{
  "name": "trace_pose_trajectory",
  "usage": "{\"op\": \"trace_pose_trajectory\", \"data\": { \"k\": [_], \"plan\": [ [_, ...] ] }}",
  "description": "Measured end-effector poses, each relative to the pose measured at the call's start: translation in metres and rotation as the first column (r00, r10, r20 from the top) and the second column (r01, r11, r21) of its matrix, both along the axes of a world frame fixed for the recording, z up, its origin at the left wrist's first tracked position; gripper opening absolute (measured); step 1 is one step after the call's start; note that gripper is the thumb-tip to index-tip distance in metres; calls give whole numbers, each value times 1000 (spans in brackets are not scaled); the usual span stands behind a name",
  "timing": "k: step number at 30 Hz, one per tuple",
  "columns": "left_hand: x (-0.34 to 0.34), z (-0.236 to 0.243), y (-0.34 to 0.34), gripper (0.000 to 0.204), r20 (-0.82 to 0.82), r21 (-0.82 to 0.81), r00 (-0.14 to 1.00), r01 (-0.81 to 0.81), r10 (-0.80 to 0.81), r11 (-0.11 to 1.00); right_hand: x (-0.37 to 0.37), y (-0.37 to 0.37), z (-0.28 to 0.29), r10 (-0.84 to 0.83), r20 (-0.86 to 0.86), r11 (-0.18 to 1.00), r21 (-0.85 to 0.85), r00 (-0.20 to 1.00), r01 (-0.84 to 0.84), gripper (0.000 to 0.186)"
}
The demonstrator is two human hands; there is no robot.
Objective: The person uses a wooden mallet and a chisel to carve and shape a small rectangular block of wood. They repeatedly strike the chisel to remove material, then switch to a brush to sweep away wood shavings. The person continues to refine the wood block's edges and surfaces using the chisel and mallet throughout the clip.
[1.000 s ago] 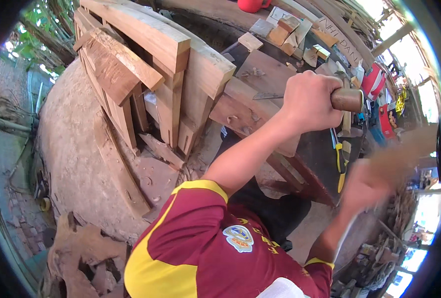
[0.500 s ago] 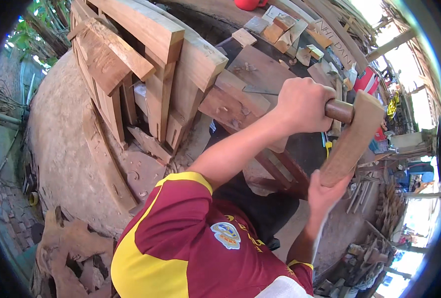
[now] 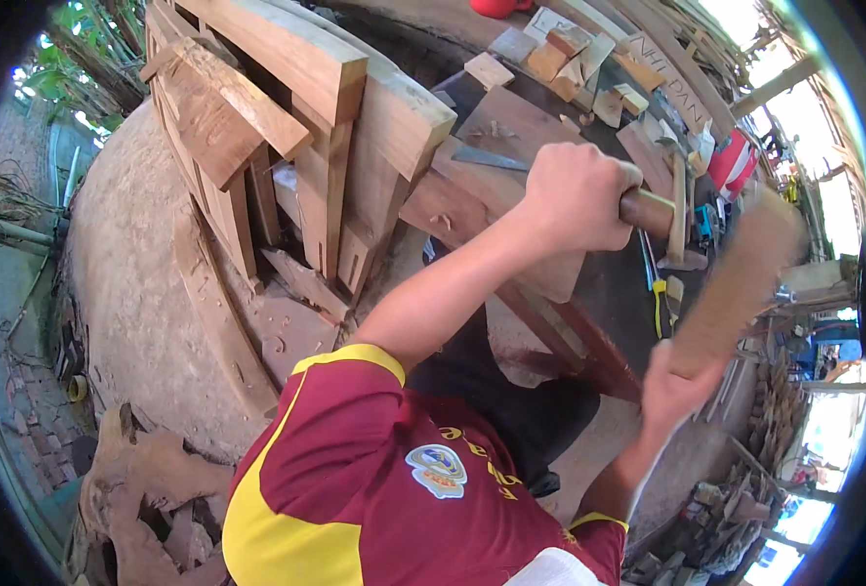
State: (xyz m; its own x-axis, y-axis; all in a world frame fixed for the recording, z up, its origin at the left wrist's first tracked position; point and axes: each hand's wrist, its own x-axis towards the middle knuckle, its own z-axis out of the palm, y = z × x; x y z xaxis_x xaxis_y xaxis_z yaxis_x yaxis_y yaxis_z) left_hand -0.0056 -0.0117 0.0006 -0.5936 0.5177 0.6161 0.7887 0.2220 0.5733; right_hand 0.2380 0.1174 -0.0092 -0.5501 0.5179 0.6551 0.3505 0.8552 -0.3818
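My left hand (image 3: 577, 200) is wrapped round the wooden handle of a chisel (image 3: 651, 213). Its metal blade sticks out on the far side of the fist and points left, over a brown wooden workpiece (image 3: 445, 207) on the bench. Curled shavings lie on that wood; whether the blade's tip touches it I cannot tell. In my right hand (image 3: 675, 388) is the lower end of a long wooden mallet (image 3: 742, 278), blurred by motion. The mallet is raised to the right of the chisel handle, with a gap between them.
A wooden frame of thick beams (image 3: 394, 107) stands to the left. Offcuts (image 3: 562, 63) lie at the back of the dark bench. Another hammer-like tool (image 3: 680, 210) and a yellow-handled tool (image 3: 659, 305) rest at the bench's right. A gnarled stump (image 3: 140, 488) is at lower left.
The mallet has swung off to the right, away from the end of the chisel handle. My left hand has shifted slightly left with the chisel.
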Motion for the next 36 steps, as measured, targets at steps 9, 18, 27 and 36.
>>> {"op": "trace_pose_trajectory", "data": {
  "k": [9,18,27,36],
  "plan": [
    [52,-4,-15,20,-134,-25,949,285,-285,958,35,-9,-38,-192,-483,944,-328,854,27,76],
    [139,-40,-83,32,287,-97,537,840,-793,533,33,-19,-33,77,225,928,-373,971,13,77],
    [139,-60,-105,22,530,-242,731,616,-429,750,-3,12,-31,123,427,918,-393,896,62,66],
    [142,-39,-67,18,555,178,553,651,-622,738,14,-20,-36,513,-134,762,-383,848,-522,59]
  ]
}}
